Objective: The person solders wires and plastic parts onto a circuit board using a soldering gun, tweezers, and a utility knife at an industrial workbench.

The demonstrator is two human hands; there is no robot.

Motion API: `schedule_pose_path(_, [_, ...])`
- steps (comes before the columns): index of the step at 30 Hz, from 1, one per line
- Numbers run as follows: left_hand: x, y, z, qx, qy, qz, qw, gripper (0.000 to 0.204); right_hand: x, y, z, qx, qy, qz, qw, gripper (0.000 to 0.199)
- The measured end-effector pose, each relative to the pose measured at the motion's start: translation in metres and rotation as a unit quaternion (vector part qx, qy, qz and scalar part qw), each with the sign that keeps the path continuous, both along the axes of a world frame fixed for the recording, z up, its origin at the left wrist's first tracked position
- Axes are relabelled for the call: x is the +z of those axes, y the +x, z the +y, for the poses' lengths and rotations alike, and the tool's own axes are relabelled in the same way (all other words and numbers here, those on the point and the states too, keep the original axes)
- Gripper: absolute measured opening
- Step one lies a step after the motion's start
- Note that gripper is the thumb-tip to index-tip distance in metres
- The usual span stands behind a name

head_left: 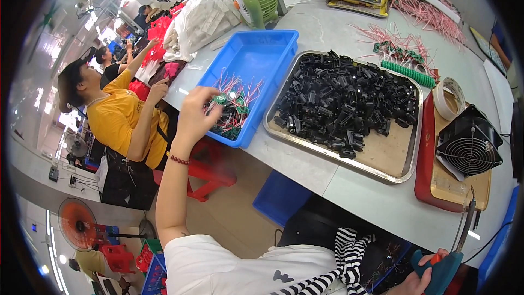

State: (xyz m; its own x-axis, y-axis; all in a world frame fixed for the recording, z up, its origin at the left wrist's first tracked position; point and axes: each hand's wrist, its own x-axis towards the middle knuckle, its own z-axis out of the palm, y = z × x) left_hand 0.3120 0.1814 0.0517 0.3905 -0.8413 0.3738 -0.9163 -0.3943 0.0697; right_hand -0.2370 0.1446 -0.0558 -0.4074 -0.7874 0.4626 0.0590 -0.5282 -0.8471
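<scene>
Hovering over blue tray (273,46), ten o'clock: left hand (197,113), finger and thumb narrowly parted at green circuit board (220,99); whether held, cannot tell. Right hand (419,282), between four and five: grip closed around teal-handled tool (446,271). Worktop (305,166), three o'clock: metal tray (382,159), black plastic parts (344,101).

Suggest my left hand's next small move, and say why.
I'd probably lift the green board straight up from the blue tray with your left hand: thumb and finger are right at it, though the grip is hard to confirm, and loose wires crowd around. Your right hand already holds the teal tool.
</scene>
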Motion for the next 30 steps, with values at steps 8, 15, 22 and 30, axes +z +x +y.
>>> schedule_pose_path(8, [-0.006, -0.015, -0.034, -0.174, -0.007, 0.015, 0.985, 0.015, -0.009, -0.010, -0.003, 0.031, -0.050, 0.002, 0.998, 0.053])
schedule_pose_path(15, [0.005, -0.006, 0.010, -0.199, 0.015, 0.157, 0.967, 0.016, -0.009, -0.013, -0.002, 0.040, -0.050, 0.033, 0.997, 0.053])
schedule_pose_path(22, [-0.008, -0.004, 0.032, -0.201, 0.052, 0.240, 0.948, 0.012, -0.025, -0.043, 0.004, 0.058, 0.039, 0.108, 0.992, 0.065])
schedule_pose_path(30, [0.034, -0.068, -0.016, -0.227, -0.052, -0.010, 0.972, 0.008, -0.010, -0.018, 0.007, 0.061, 0.023, 0.085, 0.994, 0.058])
